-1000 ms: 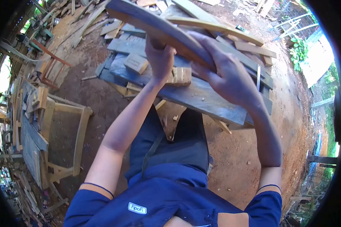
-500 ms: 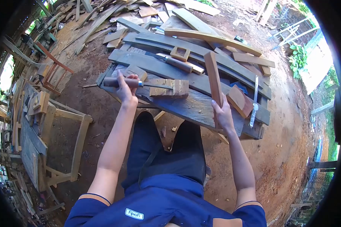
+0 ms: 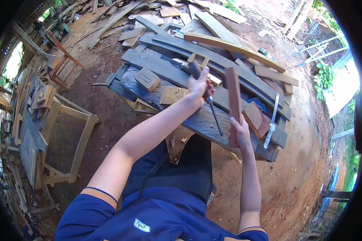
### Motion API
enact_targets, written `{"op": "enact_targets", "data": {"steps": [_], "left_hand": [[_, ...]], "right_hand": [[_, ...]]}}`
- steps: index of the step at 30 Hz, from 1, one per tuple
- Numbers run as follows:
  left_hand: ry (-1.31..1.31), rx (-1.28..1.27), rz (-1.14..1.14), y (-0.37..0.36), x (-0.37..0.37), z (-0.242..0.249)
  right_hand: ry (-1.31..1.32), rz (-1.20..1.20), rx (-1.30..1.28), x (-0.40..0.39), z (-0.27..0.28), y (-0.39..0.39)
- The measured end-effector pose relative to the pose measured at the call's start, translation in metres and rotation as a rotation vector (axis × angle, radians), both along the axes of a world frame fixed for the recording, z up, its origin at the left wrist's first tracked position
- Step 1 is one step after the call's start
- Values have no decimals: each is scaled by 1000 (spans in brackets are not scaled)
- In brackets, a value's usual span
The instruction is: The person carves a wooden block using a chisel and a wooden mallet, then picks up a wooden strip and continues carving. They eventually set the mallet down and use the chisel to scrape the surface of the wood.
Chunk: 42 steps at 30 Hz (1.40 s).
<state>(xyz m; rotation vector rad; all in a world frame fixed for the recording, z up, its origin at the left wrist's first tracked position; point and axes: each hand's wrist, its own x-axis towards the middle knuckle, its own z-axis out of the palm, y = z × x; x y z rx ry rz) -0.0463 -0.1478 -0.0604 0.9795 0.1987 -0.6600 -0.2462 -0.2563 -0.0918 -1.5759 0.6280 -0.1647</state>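
Observation:
My left hand [image 3: 198,86] is wrapped round the dark handle of a chisel [image 3: 216,118], whose thin blade slants down over the bench [image 3: 203,119]. In my right hand [image 3: 240,131] a flat reddish-brown wooden bar [image 3: 233,92] stands nearly upright above the bench edge. Left of the chisel, partly behind my left forearm, lies a wood block with notches cut in its top [image 3: 172,95]. A second block with pencil lines [image 3: 147,79] rests on the bench further left.
Curved wood pieces [image 3: 254,115] and a long blade with a wrapped handle [image 3: 270,134] lie at the bench's right end. Long planks [image 3: 233,48] cover the back. A second wooden stand [image 3: 82,136] is at left, and scrap boards [image 3: 128,18] are piled beyond.
My left hand has carried the chisel from the notched block rightward towards the wooden bar, and its blade now points downward. My right hand still grips the bar. The view has shifted slightly.

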Motion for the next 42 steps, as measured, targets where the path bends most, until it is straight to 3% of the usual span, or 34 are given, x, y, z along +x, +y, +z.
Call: {"op": "enact_targets", "data": {"steps": [1, 4, 6, 7, 8, 10, 13, 14, 15, 16, 17, 19, 21, 33, 37, 38, 42], "left_hand": [[3, 36, 4, -13, -1, -5], [-25, 170, -66, -43, 5, -32], [-172, 187, -156, -65, 18, -56], [-270, 141, -224, -60, 15, -39], [-250, 247, -249, -56, 9, -24], [-220, 173, -233, -44, 0, 12], [-164, -407, -525, 10, -7, 97], [-204, -754, -833, 39, 6, 111], [-159, -738, -890, 122, 23, 110], [-147, -1480, -427, 180, 37, 113], [-538, -1823, -1062, 104, -30, 208], [-401, -1790, -1084, 118, -41, 199], [-319, -1731, -1066, 241, -20, 213], [-466, -1516, -1038, 244, -21, 220], [-542, -1428, -1021, 125, -42, 196], [-563, -1409, -1019, 254, -26, 228], [-620, -1343, -1006, 257, -29, 230]], "right_hand": [[2, 6, -2, -3, -2, -1], [-228, -275, 358, -7, -18, -8], [-245, -340, 339, -2, -23, -11], [-253, -400, 339, -1, -21, -9], [-253, -402, 361, -1, -18, -7], [-256, -382, 348, -2, -20, -10], [-282, -397, 351, -3, -20, -8], [-288, -363, 366, -3, -18, -8], [-288, -329, 382, -4, -18, -10], [-295, -324, 391, -4, -22, -13], [-302, -321, 403, -3, -28, -15], [-310, -343, 398, -4, -24, -13], [-287, -335, 364, -4, -28, -15], [-251, -379, 250, -5, -20, -10], [-233, -379, 242, -6, -22, -7], [-236, -375, 240, -4, -22, -8], [-252, -391, 234, -7, -24, -6]]}}
